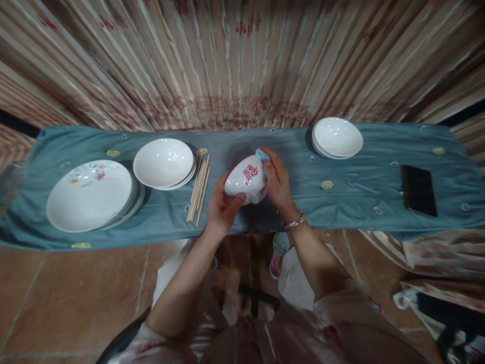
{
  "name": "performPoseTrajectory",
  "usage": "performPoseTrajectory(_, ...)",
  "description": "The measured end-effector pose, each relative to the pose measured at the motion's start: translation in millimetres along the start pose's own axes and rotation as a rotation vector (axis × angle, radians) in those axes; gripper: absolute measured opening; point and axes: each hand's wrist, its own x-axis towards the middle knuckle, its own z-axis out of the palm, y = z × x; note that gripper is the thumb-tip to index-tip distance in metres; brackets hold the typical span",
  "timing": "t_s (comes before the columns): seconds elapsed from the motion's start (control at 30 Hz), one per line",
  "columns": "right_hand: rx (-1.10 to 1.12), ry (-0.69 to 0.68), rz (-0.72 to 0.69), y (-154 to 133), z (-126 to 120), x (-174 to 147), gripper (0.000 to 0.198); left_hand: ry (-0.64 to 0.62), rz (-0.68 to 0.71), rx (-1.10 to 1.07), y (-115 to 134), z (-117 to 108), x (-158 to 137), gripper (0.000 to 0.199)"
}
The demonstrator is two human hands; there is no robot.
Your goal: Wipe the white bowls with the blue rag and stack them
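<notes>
A white bowl [242, 177] with a red character on its outer side is tilted in the air above the table. My left hand [223, 206] grips it at the left, with the thumb on its near side. In my right hand [278, 179] is a light blue cloth [261, 154], pressed against the bowl's right edge. Most of the cloth is hidden by the fingers. Several wooden chopsticks [199, 189] lie left of my left hand, beside a stack of white bowls [163, 163].
A stack of large floral plates [91, 194] stands at the far left. Back right is a smaller bowl stack [337, 137]. A black phone [419, 190] lies on the right of the blue-green tablecloth [364, 197]. Behind the table hangs a pleated curtain [242, 60].
</notes>
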Motion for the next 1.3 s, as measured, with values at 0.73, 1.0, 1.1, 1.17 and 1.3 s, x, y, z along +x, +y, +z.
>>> performPoseTrajectory(0.73,-0.021,-0.103,-0.034,-14.8,-1.2,-4.1,0.045,0.074,-0.024,-0.056,15.2,10.2,3.2,0.053)
performPoseTrajectory(1.0,0.105,-0.029,0.124,13.3,3.1,3.1,0.044,0.1,-0.041,-0.029,14.9,6.0,3.7,0.055)
performPoseTrajectory(1.1,0.134,-0.014,0.184,26.6,5.2,3.8,0.043,0.107,-0.048,-0.016,14.6,5.9,3.7,0.054)
performPoseTrajectory(1.17,0.146,-0.005,0.216,33.9,6.9,2.3,0.044,0.111,-0.045,-0.015,14.3,5.8,3.7,0.053)
performPoseTrajectory(1.3,0.171,0.022,0.272,44.8,11.3,-4.3,0.045,0.112,-0.025,-0.019,13.6,5.5,3.7,0.053)
